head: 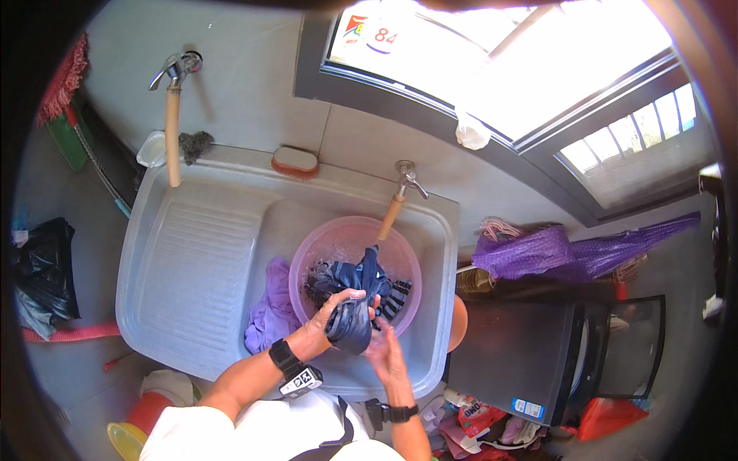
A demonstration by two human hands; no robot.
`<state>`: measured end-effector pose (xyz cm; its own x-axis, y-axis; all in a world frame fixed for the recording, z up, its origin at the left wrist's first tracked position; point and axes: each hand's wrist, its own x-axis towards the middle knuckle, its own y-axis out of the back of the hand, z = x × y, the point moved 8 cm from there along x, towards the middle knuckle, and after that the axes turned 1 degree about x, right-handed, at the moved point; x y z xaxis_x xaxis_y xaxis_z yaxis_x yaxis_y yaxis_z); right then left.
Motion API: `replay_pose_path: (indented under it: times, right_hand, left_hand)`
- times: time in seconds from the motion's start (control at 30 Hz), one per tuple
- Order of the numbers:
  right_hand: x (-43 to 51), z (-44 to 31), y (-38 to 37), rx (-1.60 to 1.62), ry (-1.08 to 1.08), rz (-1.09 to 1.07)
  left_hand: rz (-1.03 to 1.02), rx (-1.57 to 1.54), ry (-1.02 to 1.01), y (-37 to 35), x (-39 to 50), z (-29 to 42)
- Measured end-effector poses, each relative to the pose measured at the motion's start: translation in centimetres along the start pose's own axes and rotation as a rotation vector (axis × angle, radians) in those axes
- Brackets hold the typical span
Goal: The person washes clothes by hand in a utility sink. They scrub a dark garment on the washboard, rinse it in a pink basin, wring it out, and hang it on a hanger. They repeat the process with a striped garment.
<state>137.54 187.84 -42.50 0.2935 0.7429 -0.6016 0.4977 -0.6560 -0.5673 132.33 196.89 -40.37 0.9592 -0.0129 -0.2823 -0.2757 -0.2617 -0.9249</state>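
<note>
My left hand (pixel 331 322) grips a bunched wet dark garment (pixel 350 327), part of which stretches up toward the hose end of the right tap. Just right of the cloth is my right hand (pixel 387 352), blurred, fingers spread, with nothing visibly gripped. Below both lies a pink plastic basin (pixel 298 253) holding dark clothes and a striped black-and-grey cloth (pixel 396 297) in splashing water. The tap (pixel 407 176) carries a short tan hose (pixel 391 218) over the basin. A lilac garment (pixel 271 314) rests in the sink left of the basin.
The laundry sink (pixel 455 242) has a ribbed washboard (pixel 193 276) at left. A second tap with a hose (pixel 173 135) hangs over it. A scrubbing brush (pixel 295 162) sits on the back ledge. A dark washing machine (pixel 513 351) and purple mesh (pixel 530 250) are at right.
</note>
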Motion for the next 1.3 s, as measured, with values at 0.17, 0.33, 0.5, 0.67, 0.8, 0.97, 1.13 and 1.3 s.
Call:
replay_pose_path:
  times: [0.17,0.33,0.5,0.67,0.8,0.97,1.13,1.3]
  right_hand:
    - [4.7,6.1,-0.5,0.704,-0.161,-0.445]
    - [8.8,3.0,0.2,0.599,-0.141,-0.298]
    - [10.6,-4.1,-2.7,-0.128,0.076,-0.208]
    - [11.2,-7.0,-5.8,-1.019,0.339,-0.122]
    - [11.7,-6.8,-6.4,-1.579,0.433,0.016]
    - [12.1,-5.7,-6.8,-1.927,0.458,0.083]
    - [11.7,-4.9,-6.8,-1.977,0.324,0.111]
    - [9.8,-7.4,-5.6,-1.562,0.184,-0.093]
  left_hand:
    - [-0.215,-0.414,0.213,-2.4,-1.1,-3.4]
    - [-0.160,-0.268,0.200,-0.4,-2.2,-4.0]
    - [0.246,0.442,0.023,3.8,-1.9,-1.5]
    - [0.285,1.006,-0.305,4.2,0.8,1.3]
    - [0.377,1.176,-0.495,6.0,2.9,2.5]
    - [0.680,1.607,-0.359,7.7,2.6,3.2]
    - [0.787,1.728,-0.453,6.1,1.2,3.2]
    - [0.360,1.199,-0.447,3.7,0.6,1.9]
